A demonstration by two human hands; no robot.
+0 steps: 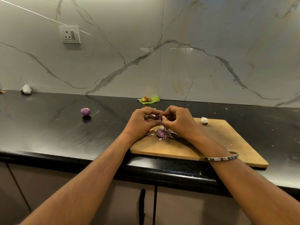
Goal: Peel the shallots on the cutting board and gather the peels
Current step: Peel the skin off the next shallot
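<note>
My left hand [142, 121] grips a small dark purple shallot [157, 117] above the far left part of the wooden cutting board [227, 143]. My right hand [177, 121] pinches the shallot's skin at its right end. Below the hands a pile of purple and white peels [164, 133] lies on the board. A whitish peeled shallot [204, 120] sits at the board's far edge. A purple shallot [85, 112] rests on the black counter, left of the board.
A green scrap with brownish pieces [148, 99] lies against the marble wall behind the hands. A crumpled white object [26, 89] sits at the far left of the black counter [48, 127]. A wall socket [70, 34] is mounted above. Cabinet doors are below the counter edge.
</note>
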